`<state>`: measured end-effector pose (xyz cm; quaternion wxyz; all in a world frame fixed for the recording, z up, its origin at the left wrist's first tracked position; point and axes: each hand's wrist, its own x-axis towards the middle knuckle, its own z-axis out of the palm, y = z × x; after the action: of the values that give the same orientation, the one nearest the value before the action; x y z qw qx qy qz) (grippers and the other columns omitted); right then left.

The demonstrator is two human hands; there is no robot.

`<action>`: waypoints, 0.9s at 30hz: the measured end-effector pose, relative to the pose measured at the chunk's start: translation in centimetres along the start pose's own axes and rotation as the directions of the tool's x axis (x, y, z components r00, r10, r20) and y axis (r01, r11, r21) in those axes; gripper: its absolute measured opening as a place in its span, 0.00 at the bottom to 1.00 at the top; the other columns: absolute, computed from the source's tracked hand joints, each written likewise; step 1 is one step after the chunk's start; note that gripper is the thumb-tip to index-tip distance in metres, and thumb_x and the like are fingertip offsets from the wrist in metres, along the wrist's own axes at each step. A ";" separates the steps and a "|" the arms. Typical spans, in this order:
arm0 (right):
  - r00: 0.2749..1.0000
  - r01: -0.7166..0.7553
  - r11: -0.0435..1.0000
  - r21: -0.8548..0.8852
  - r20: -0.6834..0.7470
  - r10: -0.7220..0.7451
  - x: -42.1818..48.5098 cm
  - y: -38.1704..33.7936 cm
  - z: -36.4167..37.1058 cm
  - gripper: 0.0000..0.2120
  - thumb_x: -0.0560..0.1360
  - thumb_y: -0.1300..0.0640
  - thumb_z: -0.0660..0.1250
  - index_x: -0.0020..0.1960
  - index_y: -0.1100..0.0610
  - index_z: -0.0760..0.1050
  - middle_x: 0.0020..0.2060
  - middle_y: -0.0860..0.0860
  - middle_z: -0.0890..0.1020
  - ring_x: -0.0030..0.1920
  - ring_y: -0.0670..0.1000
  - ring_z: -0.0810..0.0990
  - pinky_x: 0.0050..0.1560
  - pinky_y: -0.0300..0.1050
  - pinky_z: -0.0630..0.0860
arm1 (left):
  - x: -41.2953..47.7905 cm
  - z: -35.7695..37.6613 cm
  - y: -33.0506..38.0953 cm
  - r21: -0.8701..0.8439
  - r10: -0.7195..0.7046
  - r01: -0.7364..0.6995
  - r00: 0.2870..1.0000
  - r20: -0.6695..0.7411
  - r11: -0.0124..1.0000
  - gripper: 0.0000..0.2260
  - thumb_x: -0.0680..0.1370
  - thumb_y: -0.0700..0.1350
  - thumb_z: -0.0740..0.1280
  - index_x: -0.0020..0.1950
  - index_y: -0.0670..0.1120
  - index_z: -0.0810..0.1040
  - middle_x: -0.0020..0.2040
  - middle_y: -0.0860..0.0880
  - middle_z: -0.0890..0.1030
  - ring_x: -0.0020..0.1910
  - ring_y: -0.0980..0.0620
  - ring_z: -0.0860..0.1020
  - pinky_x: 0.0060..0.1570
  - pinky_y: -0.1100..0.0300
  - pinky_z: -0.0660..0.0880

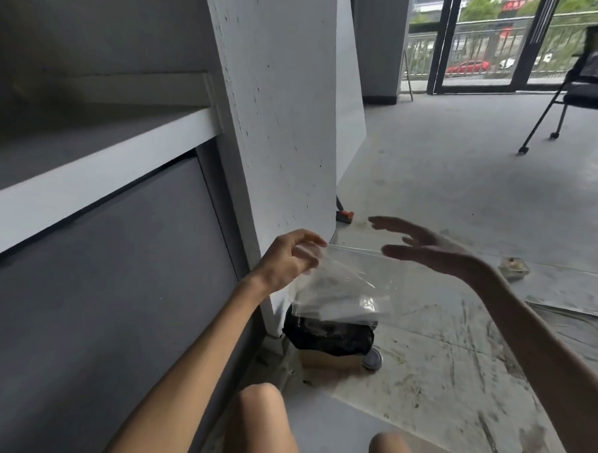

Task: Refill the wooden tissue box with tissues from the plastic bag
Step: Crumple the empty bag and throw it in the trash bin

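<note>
Bare knees (pixel 265 427) sit lowest in view, nearest the camera, above a stained sheet (pixel 438 376) spread over the concrete floor. Just beyond them, the left hand (pixel 286 260) pinches the upper left corner of the clear plastic bag (pixel 343 286), thumb and fingers closed on the film, so the bag hangs in the air in front of the white pillar (pixel 278 122). At the bag's upper right, the right hand (pixel 427 249) is spread open with fingers apart, blurred, near the top edge and holding nothing; whether it touches the film cannot be told. Something pale shows low inside the bag, likely folded tissues, though the glare makes this unsure. Below the bag, at the foot of the pillar, a black bundle (pixel 327 337) rests on a brown cardboard piece (pixel 329 361), with a small round metal thing (pixel 373 359) just beside it. No wooden tissue box shows anywhere, and the grey shelf (pixel 98 169) on the left carries nothing visible. By my judgement the task is near its start: the bag is in hand, but it has not visibly been emptied, and finding the box, opening it, loading the tissues and closing it all remain
</note>
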<state>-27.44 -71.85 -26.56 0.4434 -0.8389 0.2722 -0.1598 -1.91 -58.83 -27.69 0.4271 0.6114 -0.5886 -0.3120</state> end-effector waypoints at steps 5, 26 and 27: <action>1.000 0.010 0.913 -0.407 0.022 -0.001 4.2 -2.3 4.0 0.19 0.72 0.53 0.74 0.63 0.50 0.79 0.51 0.43 0.82 0.49 0.43 0.78 0.47 0.31 0.70 | 1.2 0.6 -1.2 0.010 0.085 -0.085 0.995 -0.057 0.996 0.16 0.75 0.36 0.70 0.60 0.51 0.76 0.51 0.46 0.80 0.49 0.50 0.82 0.54 0.53 0.81; 0.943 -0.091 0.649 -0.756 -0.274 -0.187 12.1 22.2 18.8 0.30 0.59 0.69 0.76 0.59 0.53 0.80 0.40 0.53 0.78 0.40 0.54 0.77 0.50 0.48 0.71 | 7.4 9.3 -26.8 -0.037 -0.496 0.534 0.757 -0.426 0.845 0.20 0.79 0.31 0.54 0.69 0.41 0.71 0.68 0.43 0.74 0.67 0.48 0.72 0.68 0.58 0.69; 0.963 -0.107 0.642 -0.759 -0.241 -0.124 12.3 23.3 20.0 0.31 0.58 0.69 0.76 0.60 0.53 0.79 0.41 0.53 0.78 0.41 0.55 0.77 0.50 0.49 0.73 | 7.7 9.2 -27.9 -0.049 -0.549 0.587 0.721 -0.422 0.808 0.19 0.79 0.32 0.54 0.68 0.41 0.72 0.67 0.42 0.75 0.67 0.47 0.73 0.67 0.58 0.70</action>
<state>-14.73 -76.79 -56.66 0.0042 -0.9185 0.3680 -0.1447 3.41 -69.44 -55.64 0.3986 0.8323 -0.2807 -0.2638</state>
